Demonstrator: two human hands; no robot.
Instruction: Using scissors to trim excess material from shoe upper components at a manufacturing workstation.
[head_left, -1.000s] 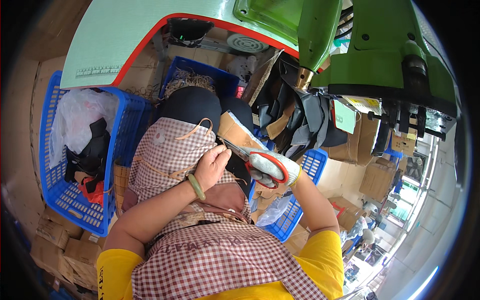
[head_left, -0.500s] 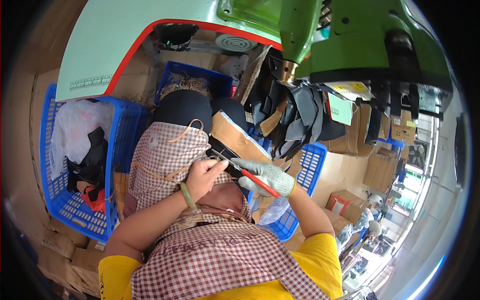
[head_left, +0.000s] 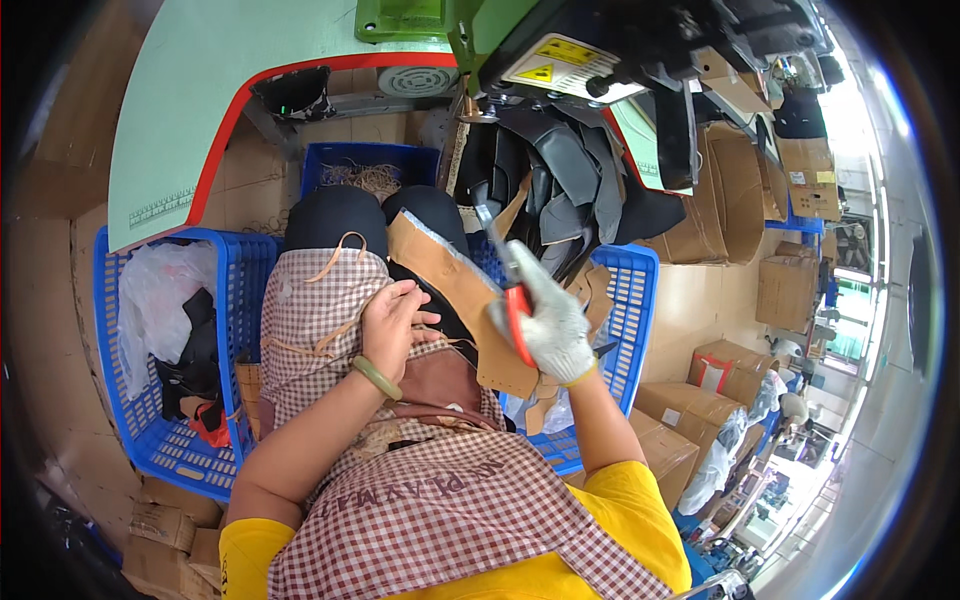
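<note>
One pair of red-handled scissors (head_left: 518,315) was clasped in my right grip (head_left: 555,325), which wore a pale knit glove (head_left: 558,345). The blades pointed up and away from me, toward the dark pieces beyond my knees; they were blurred, so I could not fairly say whether they stood parted or together.

My left grip (head_left: 388,325) was bare and released, its fingers loosely spread over my lap, just beside a black piece (head_left: 440,312). A green bangle (head_left: 376,380) circled that wrist.

A long tan panel (head_left: 455,290) with a pale upper edge lay slantwise over my right thigh, partly on top of the black piece, its lower end near the scissors. Two thin tan strips (head_left: 328,268) lay on the checked apron (head_left: 300,300) to the left.

On my left stood a blue basket (head_left: 250,285) with clear plastic and black scraps in it; another blue basket (head_left: 640,330) stood on my right, behind the gloved grip. Past my knees sat a blue bin (head_left: 318,165) of brown shreds. Dark sheets (head_left: 560,160) hung in a heap beyond the scissors, and a red-edged, pale green counter (head_left: 185,120) curved across the far side.
</note>
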